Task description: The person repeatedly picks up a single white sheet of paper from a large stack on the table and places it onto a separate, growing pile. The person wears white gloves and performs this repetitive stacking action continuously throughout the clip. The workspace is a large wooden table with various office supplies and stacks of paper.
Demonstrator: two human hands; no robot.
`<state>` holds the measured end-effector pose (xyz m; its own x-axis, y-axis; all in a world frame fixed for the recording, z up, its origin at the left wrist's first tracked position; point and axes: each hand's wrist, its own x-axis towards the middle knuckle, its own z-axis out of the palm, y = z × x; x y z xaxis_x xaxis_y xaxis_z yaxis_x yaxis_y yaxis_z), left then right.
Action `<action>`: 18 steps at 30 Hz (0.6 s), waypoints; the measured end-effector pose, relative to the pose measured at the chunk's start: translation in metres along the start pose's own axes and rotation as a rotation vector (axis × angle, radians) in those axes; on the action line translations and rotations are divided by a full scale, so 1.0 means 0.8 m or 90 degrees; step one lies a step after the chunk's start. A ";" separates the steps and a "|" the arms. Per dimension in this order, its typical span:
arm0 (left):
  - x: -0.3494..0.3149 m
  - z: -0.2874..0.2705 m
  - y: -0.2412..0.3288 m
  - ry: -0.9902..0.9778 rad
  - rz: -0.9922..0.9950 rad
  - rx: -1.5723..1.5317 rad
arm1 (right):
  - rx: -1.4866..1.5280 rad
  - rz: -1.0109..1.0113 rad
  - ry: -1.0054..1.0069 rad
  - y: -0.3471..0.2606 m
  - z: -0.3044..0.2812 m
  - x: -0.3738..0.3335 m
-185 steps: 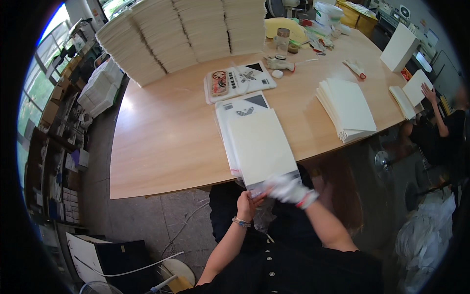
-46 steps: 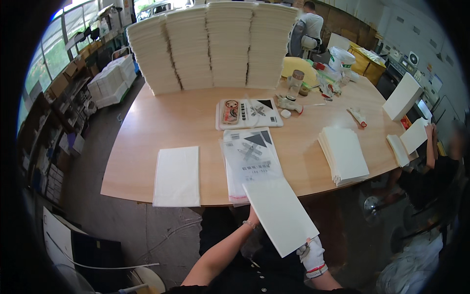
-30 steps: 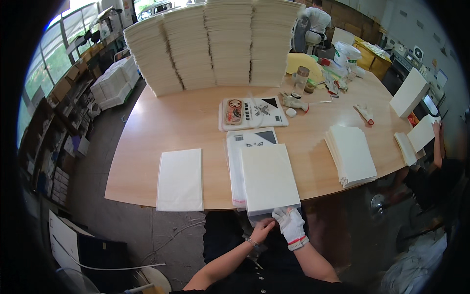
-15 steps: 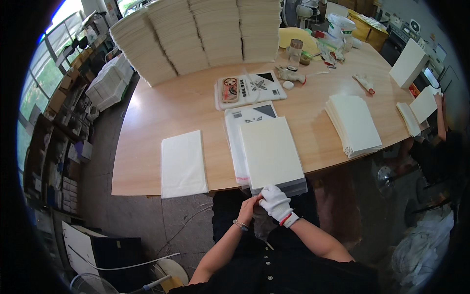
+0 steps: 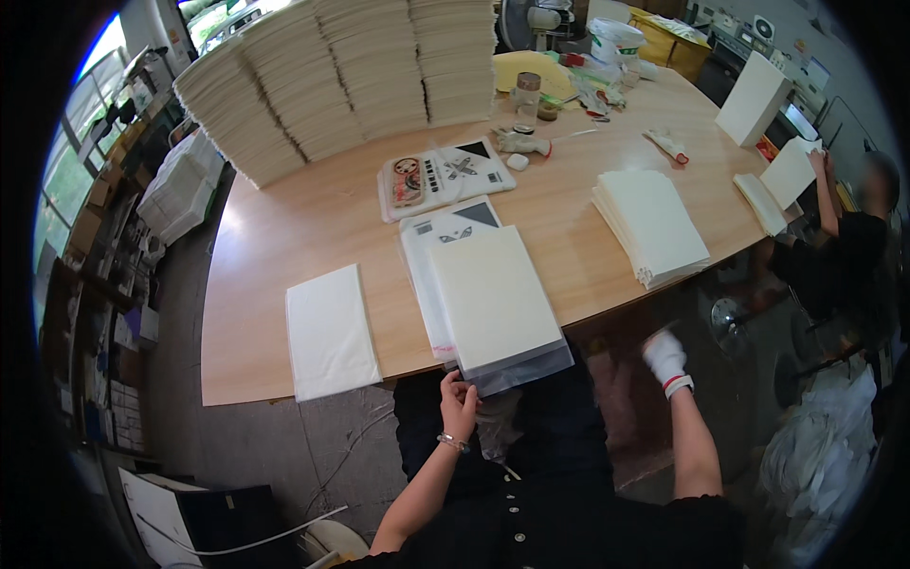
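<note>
In front of me, a cream paper sheet or thin stack [image 5: 493, 294] lies over a clear plastic bag [image 5: 531, 370], whose near end hangs past the table edge. My left hand [image 5: 459, 406], bare with a bracelet, pinches the bag's near left corner. Well to the right, off the table edge, is my right hand [image 5: 665, 355] in a white knitted glove. Motion smears its fingers, and I see nothing in it. Beneath the paper's left side lie printed plastic bags [image 5: 422, 284]. A white packet [image 5: 332, 332] rests to the left, and a fanned cream paper stack [image 5: 654, 228] to the right.
Tall paper piles [image 5: 332, 81] stand at the back left. Behind the bags lie a phone [image 5: 408, 180] and more printed packaging [image 5: 479, 171]. A jar [image 5: 527, 102] and gloves [image 5: 519, 142] sit farther back. At the far right, a co-worker [image 5: 834, 228] handles a cream sheet [image 5: 790, 175].
My right hand has left the bag's near edge and swung right. My left hand has shifted slightly left and stays at the bag. The view has turned a little.
</note>
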<state>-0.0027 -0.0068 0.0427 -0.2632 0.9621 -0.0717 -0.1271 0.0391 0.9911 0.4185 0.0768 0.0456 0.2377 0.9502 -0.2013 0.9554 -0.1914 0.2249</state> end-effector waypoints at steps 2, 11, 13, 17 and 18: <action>-0.004 -0.018 -0.009 -0.008 0.091 0.094 | -0.093 -0.314 -0.353 -0.038 -0.028 -0.053; 0.012 -0.059 0.019 -0.141 0.488 0.603 | 0.557 -0.640 0.363 -0.194 -0.112 -0.045; 0.022 -0.043 0.060 -0.125 0.586 0.651 | 0.482 -0.748 0.355 -0.180 -0.110 -0.028; 0.036 -0.044 0.064 -0.220 0.503 0.590 | 0.523 -0.751 0.139 -0.169 -0.122 -0.019; 0.038 -0.048 0.058 -0.252 0.436 0.571 | 0.554 -0.726 0.068 -0.170 -0.122 -0.019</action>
<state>-0.0531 0.0135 0.0823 0.3167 0.8665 0.3857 0.6786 -0.4912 0.5461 0.2682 0.1121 0.1109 -0.6923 0.6909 0.2082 0.4233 0.6225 -0.6582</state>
